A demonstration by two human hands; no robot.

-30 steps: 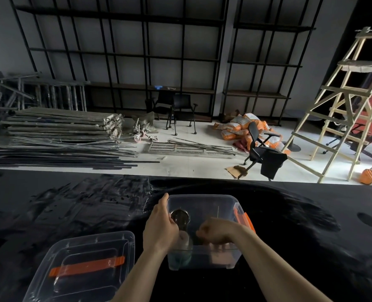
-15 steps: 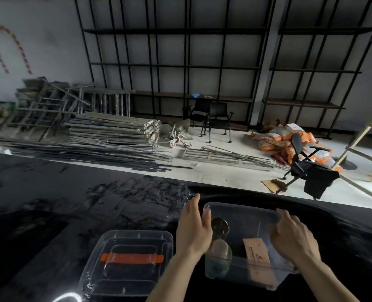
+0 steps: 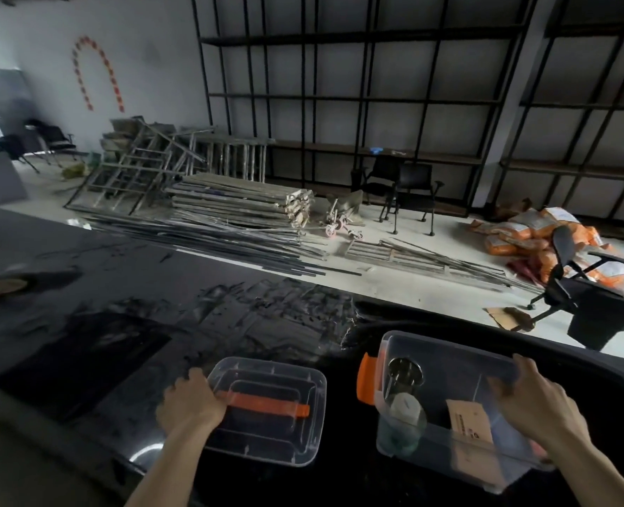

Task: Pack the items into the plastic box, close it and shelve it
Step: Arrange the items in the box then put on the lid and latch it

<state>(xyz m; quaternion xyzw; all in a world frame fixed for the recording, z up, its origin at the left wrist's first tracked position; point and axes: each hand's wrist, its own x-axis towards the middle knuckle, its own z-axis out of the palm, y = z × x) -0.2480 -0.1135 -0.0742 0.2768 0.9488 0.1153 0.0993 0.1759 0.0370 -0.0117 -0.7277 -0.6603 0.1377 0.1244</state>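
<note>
The clear plastic box [image 3: 445,353] with an orange side latch [image 3: 366,378] sits open on the black table at the lower right. Inside lie a metal cup [image 3: 404,373], a pale round item [image 3: 407,409] and a brown card packet [image 3: 467,420]. My right hand [image 3: 533,400] grips the box's right rim. The clear lid [image 3: 270,433] with an orange handle [image 3: 266,404] lies flat to the left of the box. My left hand [image 3: 189,404] holds the lid's left edge, fingers curled over it.
The glossy black table [image 3: 120,342] stretches left and back. Beyond it on the floor are stacked planks [image 3: 237,203], metal rods, black chairs [image 3: 412,192], orange sacks [image 3: 522,232] and an office chair [image 3: 573,287]. Tall black shelving [image 3: 376,97] lines the far wall.
My left hand left the box's left rim and moved over to the lid's left edge. My right hand stays on the box's right side. The view swung left.
</note>
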